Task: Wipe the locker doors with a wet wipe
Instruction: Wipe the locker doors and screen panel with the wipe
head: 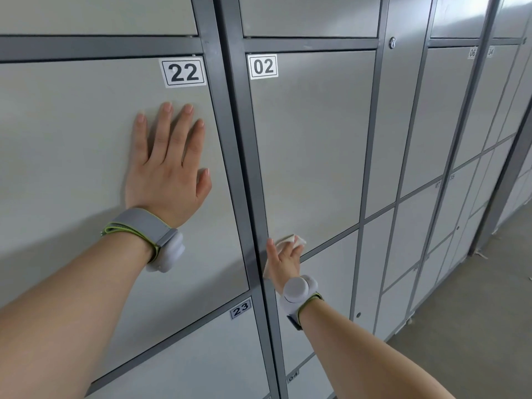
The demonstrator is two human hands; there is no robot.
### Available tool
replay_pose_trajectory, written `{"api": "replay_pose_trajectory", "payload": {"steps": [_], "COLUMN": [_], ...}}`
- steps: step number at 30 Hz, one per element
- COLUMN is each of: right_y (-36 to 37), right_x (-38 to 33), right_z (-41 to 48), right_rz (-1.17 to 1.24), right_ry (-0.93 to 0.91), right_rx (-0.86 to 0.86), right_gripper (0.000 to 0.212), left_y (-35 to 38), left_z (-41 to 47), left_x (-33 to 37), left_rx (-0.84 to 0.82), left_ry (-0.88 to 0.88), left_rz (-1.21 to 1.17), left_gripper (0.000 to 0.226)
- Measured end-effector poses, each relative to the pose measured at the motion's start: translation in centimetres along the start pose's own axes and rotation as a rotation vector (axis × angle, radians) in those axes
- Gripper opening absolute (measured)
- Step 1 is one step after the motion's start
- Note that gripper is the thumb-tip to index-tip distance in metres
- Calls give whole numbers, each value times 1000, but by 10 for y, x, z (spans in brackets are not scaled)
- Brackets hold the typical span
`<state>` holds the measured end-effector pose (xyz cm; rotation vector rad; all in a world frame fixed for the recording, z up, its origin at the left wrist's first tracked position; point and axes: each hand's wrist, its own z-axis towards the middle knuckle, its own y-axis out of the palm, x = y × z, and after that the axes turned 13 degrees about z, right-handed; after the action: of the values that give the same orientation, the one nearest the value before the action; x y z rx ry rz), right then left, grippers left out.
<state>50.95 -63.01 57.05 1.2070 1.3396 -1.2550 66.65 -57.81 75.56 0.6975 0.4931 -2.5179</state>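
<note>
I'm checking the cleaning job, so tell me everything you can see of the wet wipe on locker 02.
The wet wipe is a small white sheet, soft and crumpled, mostly hidden under the right hand, which presses it against the lower left corner of door 02. One bunched edge shows past the fingers; another bit shows below the thumb, beside the dark grey frame. Whether it is damp cannot be told.
</note>
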Motion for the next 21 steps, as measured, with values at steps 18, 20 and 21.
{"api": "replay_pose_trajectory", "payload": {"steps": [18,20,21], "right_y": [-8,-7,-7], "right_x": [-7,-20,-27], "right_z": [-2,-3,-4], "right_rz": [108,132,131], "right_ry": [23,-78,-146], "right_rx": [-78,-77,-79], "right_gripper": [83,81,79], "left_y": [0,1,1], "left_z": [-1,0,-1], "left_x": [2,2,2], "left_rx": [1,5,4], "left_ry": [-30,-29,-30], "left_rz": [-7,0,-1], "left_gripper": [60,60,60]}}
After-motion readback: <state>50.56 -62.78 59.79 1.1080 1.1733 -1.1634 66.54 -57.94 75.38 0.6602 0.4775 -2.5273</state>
